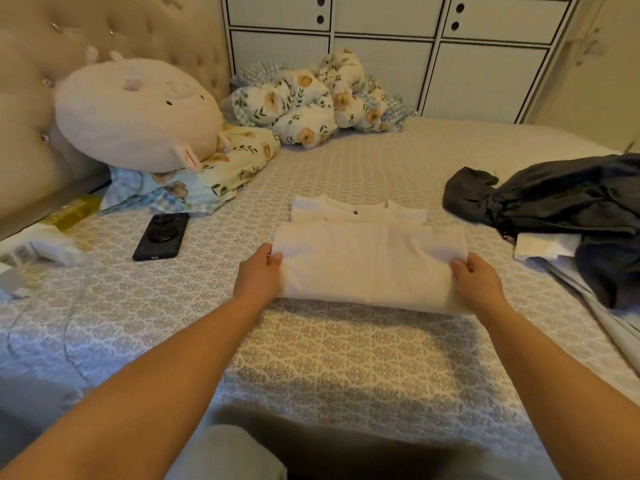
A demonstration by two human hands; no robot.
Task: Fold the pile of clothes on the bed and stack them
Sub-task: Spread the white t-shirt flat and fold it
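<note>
A black phone (161,236) lay flat on the bed (346,358) to the left of the white garment (367,265), well apart from it. Further left of the garment, by the padded headboard (31,98), sat a round plush pig (135,114) on a floral pillow (221,174), with a yellowish bottle (74,211) and some white items (38,249) near the bed's edge — too blurred to name. Beyond the garment, against the white cabinet (398,46), a floral quilt (311,102) was bunched up. To the right of the garment lay the pile of dark clothes (561,209), a pale piece of paper or cloth (543,245) showing under it; the pile stood near the garment but did not touch it. Nothing lay between the hands and the garment.

The white garment rested on the patterned bed cover in the middle of the bed, partly folded: its lower part was doubled over toward the collar, and the collar with a small dark button (355,212) pointed away from the person. Its long axis ran left to right across the bed.

The left hand (258,275) pinched the left end of the folded layer, thumb on top and fingers tucked beneath. The right hand (479,284) pinched the right end in the same way — the folded edge looked slightly raised off the layer below.
</note>
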